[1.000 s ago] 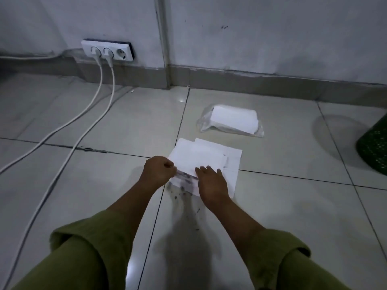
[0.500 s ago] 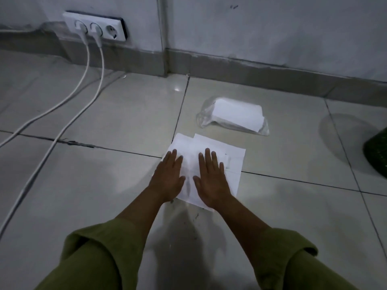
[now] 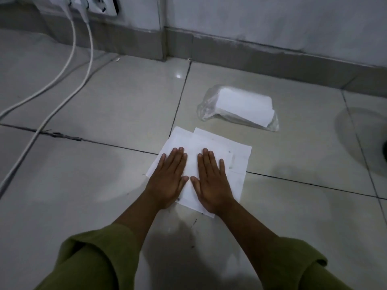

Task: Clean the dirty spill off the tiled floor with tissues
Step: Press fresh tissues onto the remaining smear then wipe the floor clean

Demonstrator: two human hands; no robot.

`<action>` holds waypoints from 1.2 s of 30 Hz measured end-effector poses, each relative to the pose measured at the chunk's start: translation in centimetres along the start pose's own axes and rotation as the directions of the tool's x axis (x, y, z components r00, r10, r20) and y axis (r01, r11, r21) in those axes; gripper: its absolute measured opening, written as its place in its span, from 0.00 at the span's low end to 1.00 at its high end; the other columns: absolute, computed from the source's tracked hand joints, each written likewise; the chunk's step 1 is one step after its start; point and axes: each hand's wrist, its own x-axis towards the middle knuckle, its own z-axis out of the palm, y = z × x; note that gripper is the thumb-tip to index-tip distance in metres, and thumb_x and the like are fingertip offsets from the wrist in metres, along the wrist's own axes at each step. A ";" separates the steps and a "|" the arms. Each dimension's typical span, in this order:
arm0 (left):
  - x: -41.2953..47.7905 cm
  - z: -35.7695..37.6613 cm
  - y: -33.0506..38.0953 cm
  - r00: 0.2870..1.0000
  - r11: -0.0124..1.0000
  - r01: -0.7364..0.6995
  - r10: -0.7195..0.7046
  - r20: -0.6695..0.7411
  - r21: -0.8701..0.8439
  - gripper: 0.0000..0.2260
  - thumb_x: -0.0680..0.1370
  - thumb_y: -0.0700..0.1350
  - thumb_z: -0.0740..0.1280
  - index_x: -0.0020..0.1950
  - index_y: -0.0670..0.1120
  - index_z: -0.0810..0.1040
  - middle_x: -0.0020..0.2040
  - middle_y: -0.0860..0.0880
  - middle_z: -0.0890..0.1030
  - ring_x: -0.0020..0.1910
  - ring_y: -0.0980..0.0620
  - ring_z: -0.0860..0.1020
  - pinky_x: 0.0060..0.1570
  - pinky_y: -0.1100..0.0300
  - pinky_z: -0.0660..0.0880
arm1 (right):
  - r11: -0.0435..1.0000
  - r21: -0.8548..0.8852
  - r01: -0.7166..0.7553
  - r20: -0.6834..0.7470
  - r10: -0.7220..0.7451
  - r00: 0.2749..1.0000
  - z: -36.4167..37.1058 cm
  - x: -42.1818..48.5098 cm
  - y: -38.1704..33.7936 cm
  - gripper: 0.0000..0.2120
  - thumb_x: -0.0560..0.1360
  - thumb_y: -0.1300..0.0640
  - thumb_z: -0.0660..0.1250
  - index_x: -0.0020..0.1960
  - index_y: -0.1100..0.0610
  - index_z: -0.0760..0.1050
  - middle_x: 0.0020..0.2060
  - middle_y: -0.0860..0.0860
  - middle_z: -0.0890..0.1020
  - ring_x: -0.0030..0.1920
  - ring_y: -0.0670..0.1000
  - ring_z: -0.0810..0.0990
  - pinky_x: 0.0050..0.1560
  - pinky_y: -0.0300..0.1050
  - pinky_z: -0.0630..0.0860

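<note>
Both hands lie flat, palms down, on the tissues (image 3: 211,141), which are spread in overlapping sheets across a grout line of the floor (image 3: 104,105). The left hand (image 3: 169,181) and right hand (image 3: 211,185) sit side by side, fingers straight and close together, pointing to 12 o'clock, pinching nothing. The step in hand looks like blotting: pressing the sheets onto the spill (image 3: 193,223) to soak it up. Most of the spill seems to be under the paper, with only dark specks and a faint wet smear showing at 6 o'clock of the sheets, between the wrists. The next move likely calls for dragging the sheets toward 6 o'clock over those specks, then gathering them. A pack (image 3: 240,107) of fresh tissues lies at 1 o'clock, apart from the sheets.
</note>
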 end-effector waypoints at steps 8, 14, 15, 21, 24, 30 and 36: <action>0.0 0.2 0.2 0.999 0.999 0.027 -0.027 0.017 0.026 0.30 0.80 0.57 0.37 0.74 0.38 0.53 0.75 0.40 0.57 0.76 0.47 0.48 0.71 0.57 0.39 | 0.991 0.131 0.004 0.081 -0.014 0.997 -1.4 0.0 0.6 0.41 0.71 0.33 0.31 0.75 0.57 0.40 0.76 0.52 0.40 0.75 0.50 0.36 0.76 0.50 0.38; 0.3 -1.0 -1.1 0.990 0.988 0.119 -0.126 -0.066 -0.096 0.33 0.75 0.58 0.39 0.75 0.41 0.47 0.76 0.44 0.45 0.75 0.48 0.43 0.73 0.53 0.41 | 0.920 0.212 -0.328 -0.104 0.355 0.929 -1.7 -1.4 2.4 0.37 0.76 0.41 0.46 0.75 0.63 0.41 0.76 0.59 0.44 0.76 0.56 0.41 0.74 0.47 0.38; 0.3 -1.2 -1.5 0.989 0.987 0.134 -0.139 -0.051 -0.087 0.33 0.74 0.58 0.39 0.75 0.42 0.46 0.76 0.45 0.44 0.76 0.48 0.43 0.73 0.52 0.41 | 0.918 0.196 -0.345 -0.076 0.365 0.928 -1.6 -1.1 2.6 0.38 0.75 0.40 0.46 0.75 0.63 0.40 0.76 0.59 0.42 0.76 0.56 0.39 0.74 0.48 0.36; 0.4 -0.9 -2.5 0.999 0.999 0.010 -0.008 0.031 -0.047 0.32 0.75 0.58 0.37 0.75 0.44 0.45 0.74 0.50 0.41 0.74 0.54 0.41 0.74 0.53 0.41 | 0.918 0.137 -0.372 -0.039 0.380 0.924 -1.3 1.4 2.0 0.44 0.72 0.33 0.44 0.74 0.63 0.37 0.75 0.60 0.40 0.75 0.56 0.37 0.74 0.51 0.35; 0.4 -0.5 -2.8 1.000 0.998 0.007 -0.006 0.014 -0.055 0.31 0.76 0.58 0.39 0.76 0.45 0.46 0.75 0.51 0.43 0.75 0.55 0.42 0.73 0.57 0.38 | 0.934 0.082 -0.347 -0.052 0.352 0.935 -0.9 1.9 1.8 0.46 0.71 0.30 0.43 0.74 0.62 0.36 0.75 0.61 0.40 0.75 0.57 0.37 0.74 0.51 0.35; 0.2 -0.2 -2.8 1.000 0.995 0.006 -0.009 -0.028 -0.103 0.29 0.77 0.57 0.43 0.75 0.44 0.46 0.75 0.49 0.45 0.75 0.54 0.44 0.72 0.59 0.38 | 0.972 0.051 -0.228 -0.066 0.231 0.971 -0.3 3.2 1.4 0.42 0.71 0.34 0.37 0.74 0.61 0.35 0.76 0.59 0.41 0.76 0.56 0.38 0.74 0.49 0.36; 0.3 -0.3 -2.8 0.999 0.998 -0.001 -0.002 -0.045 -0.063 0.28 0.78 0.55 0.45 0.75 0.41 0.51 0.75 0.47 0.48 0.75 0.51 0.48 0.71 0.60 0.35 | 0.997 0.067 -0.046 -0.071 0.051 0.996 -0.1 2.6 0.0 0.34 0.77 0.41 0.37 0.75 0.63 0.44 0.75 0.61 0.48 0.76 0.57 0.43 0.75 0.49 0.41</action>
